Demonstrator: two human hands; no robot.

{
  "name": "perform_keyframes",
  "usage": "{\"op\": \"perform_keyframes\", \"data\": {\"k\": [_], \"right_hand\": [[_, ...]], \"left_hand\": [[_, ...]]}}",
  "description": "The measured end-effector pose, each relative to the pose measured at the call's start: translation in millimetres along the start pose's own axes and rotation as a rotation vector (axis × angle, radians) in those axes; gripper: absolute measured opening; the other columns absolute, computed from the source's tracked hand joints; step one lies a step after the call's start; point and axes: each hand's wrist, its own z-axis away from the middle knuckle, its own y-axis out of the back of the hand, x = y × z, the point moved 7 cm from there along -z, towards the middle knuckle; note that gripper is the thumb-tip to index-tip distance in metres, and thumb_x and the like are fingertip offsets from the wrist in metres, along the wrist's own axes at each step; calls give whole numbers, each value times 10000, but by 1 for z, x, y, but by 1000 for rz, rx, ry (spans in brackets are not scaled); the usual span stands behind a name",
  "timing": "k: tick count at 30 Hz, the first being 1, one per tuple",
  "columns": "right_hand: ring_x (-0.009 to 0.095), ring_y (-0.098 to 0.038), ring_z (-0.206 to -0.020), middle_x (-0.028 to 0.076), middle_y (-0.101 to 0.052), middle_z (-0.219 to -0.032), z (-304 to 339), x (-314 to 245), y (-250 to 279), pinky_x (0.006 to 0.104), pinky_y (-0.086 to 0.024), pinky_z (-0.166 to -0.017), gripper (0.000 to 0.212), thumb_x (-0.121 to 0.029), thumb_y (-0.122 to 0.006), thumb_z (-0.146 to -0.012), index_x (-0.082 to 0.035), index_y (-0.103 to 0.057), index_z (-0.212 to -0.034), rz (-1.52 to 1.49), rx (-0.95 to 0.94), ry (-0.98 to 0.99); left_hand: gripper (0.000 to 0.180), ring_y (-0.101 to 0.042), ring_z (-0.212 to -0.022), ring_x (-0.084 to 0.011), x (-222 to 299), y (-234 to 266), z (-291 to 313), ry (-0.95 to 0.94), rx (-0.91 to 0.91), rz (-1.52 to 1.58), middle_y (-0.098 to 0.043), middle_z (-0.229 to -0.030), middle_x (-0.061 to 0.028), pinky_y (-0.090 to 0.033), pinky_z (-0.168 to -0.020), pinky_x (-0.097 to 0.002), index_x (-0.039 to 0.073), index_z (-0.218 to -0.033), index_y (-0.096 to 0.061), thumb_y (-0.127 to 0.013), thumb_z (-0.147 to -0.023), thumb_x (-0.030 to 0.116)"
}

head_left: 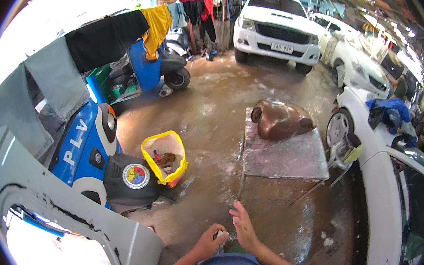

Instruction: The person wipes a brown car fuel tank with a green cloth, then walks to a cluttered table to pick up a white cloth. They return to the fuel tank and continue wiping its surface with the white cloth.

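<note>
Close in front of my body, my left hand (209, 242) is curled round a small whitish object (221, 234); its kind is too small to tell. Beside it, my right hand (244, 229) is raised with its fingers stretched out and holds nothing. The two hands are near each other but apart. Ahead and to the left, a yellow-rimmed bag (185, 161) stands on the floor with reddish and brown items inside. Farther off to the right, a glossy brown vehicle body part (282, 120) lies on a flat pale sheet (285, 160).
A grey vehicle panel (73, 220) with a large opening rises at my near left. Behind it stand blue three-wheelers (80, 149) hung with clothes (108, 40). White vehicles (276, 31) line the back and right. The brown floor (204, 103) looks wet.
</note>
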Motion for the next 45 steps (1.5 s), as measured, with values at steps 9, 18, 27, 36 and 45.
{"op": "perform_keyframes", "data": {"k": [9,18,27,36,45], "right_hand": [[385,-418,-1366,235,-355,-1527,-117,-11,-38,420,-341,-1134,591,-240,-609,-976,8,-373,-1458,485,-310,267],[389,-458,-1333,215,-441,-1456,-310,18,23,421,-369,-1115,570,-227,-666,-934,3,-448,-1408,393,-169,158],[405,-413,-1373,238,-371,-1514,-432,-15,68,497,-345,-1128,913,-417,-827,-754,-4,-403,-1449,616,-179,373],[401,-480,-1266,205,-507,-1352,-477,22,117,521,-387,-1084,776,-333,-832,-736,-17,-488,-1356,673,102,276],[377,-534,-1166,218,-552,-1266,-542,1,188,469,-419,-1022,577,-205,-789,-796,3,-534,-1270,596,734,140]], "left_hand": [[263,-620,-853,-164,-16,116,-109,99,276,468,-652,-975,-83,-527,-719,-296,43,-988,-666,-481,-1012,228],[513,-521,-584,-152,12,182,-326,106,179,439,-528,-672,-36,-445,-535,-300,96,-760,-524,-379,-1065,483],[731,-651,-863,-179,79,187,-466,316,122,838,-673,-973,-81,-540,-808,-340,57,-1137,-594,-192,-1024,656],[618,-440,-1354,-244,79,157,-553,292,-149,270,-411,-1492,-145,-354,-1136,-377,64,-1558,-249,-258,-1091,469],[626,-453,-1342,-282,145,142,-672,402,-711,586,-405,-1493,-126,-413,-1094,-428,93,-1543,-258,-526,-1007,275]]}}
